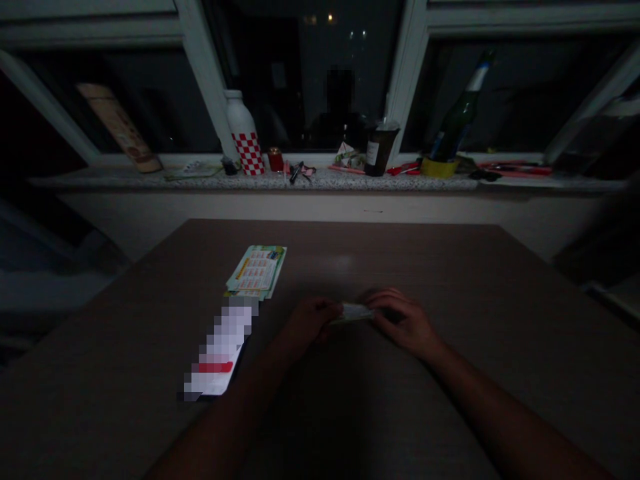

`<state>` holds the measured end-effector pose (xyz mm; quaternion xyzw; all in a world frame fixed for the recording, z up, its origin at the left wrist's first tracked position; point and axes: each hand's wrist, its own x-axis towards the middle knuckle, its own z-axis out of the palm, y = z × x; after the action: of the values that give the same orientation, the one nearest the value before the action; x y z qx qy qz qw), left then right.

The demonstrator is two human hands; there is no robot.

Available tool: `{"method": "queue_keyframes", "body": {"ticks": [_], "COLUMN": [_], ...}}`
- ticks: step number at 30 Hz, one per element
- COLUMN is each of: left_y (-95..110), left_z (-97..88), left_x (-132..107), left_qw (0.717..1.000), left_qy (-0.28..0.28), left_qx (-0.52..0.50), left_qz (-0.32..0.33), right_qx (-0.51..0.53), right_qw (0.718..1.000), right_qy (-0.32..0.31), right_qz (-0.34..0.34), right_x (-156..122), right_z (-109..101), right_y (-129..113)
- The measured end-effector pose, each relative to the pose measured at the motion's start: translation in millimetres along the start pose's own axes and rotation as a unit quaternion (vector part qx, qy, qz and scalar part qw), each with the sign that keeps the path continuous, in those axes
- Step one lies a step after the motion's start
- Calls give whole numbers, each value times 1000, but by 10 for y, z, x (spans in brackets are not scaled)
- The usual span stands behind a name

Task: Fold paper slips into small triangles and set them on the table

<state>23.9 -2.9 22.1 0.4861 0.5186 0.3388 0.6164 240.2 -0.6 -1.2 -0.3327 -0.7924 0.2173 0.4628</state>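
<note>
Between my two hands, low over the dark table (450, 267), is a small folded piece of paper (356, 312), pale on top with a greenish edge. My left hand (313, 320) pinches its left end between thumb and fingers. At the other end, my right hand (406, 321) grips the paper with thumb below and fingers above. To the left lies a small stack of printed green-and-white sheets (257, 270) with number grids on the top one. Nearer to my left forearm, a phone (217, 353) lies with its screen lit and partly blurred.
Behind the table runs a speckled window sill (310, 181). On it stand a white bottle with red checks (245, 137), a lidded drink cup (381, 150), a green glass bottle (455, 120), a leaning patterned cylinder (117, 127) and several small items. The room is dim.
</note>
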Motion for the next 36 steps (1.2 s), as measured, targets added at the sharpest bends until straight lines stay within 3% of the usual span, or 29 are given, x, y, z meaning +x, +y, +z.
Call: {"method": "queue_keyframes", "body": {"ticks": [4,8,13,16,24,36], "left_y": [-2,-26,-75,-78,-99,-112], "left_z": [-23,-22,60,92,138,132], "left_x": [23,8,-23,-40,-76,-61], "left_qw": [993,982,979,979,976,974], "left_qy": [66,63,83,73,82,112], "left_qx": [13,35,72,88,69,79], "left_qz": [100,173,171,167,190,178], "right_qx": [14,79,229,308,381,375], "right_qw": [993,976,934,899,863,867], "right_qy": [32,41,-6,0,8,11], "right_qz": [113,198,273,311,331,327], "right_x": [-46,-54,-30,-18,16,4], "right_z": [31,67,89,103,96,82], "right_y": [44,52,-25,-55,-46,-18]}}
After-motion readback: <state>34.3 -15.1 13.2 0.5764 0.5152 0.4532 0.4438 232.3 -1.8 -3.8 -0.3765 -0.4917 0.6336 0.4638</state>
